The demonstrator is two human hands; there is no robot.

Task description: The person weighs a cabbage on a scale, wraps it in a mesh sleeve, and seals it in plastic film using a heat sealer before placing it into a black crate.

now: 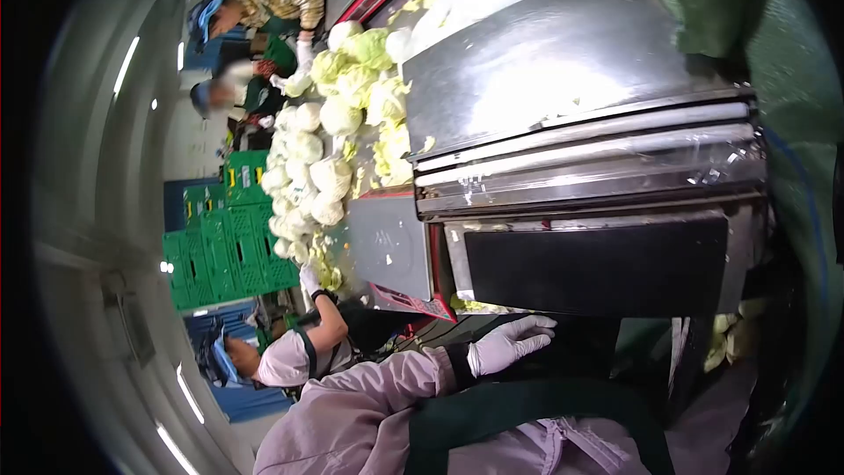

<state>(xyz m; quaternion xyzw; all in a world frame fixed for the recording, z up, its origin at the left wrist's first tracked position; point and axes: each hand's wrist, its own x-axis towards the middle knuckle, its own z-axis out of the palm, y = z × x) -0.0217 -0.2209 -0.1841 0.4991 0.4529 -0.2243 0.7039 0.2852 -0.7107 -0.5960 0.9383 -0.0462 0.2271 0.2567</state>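
My left hand (510,347), in a white glove, is in front of my body with its fingers stretched out and holds nothing. It is just below the front edge of a metal film-wrapping machine (563,44). The machine's flat black plate (598,266) is the part nearest to this hand. Behind the plate lie pale film rolls (580,148). A red and grey scale (391,242) stands beside the machine, on its left. My right hand is outside the view.
Cabbages (330,178) and loose leaves (387,163) cover the table on the left. A co-worker (294,356) reaches toward them, and two more people (281,4) are farther back. Green crates (224,251) are stacked beyond. A green sheet-like thing (703,0) is at upper right.
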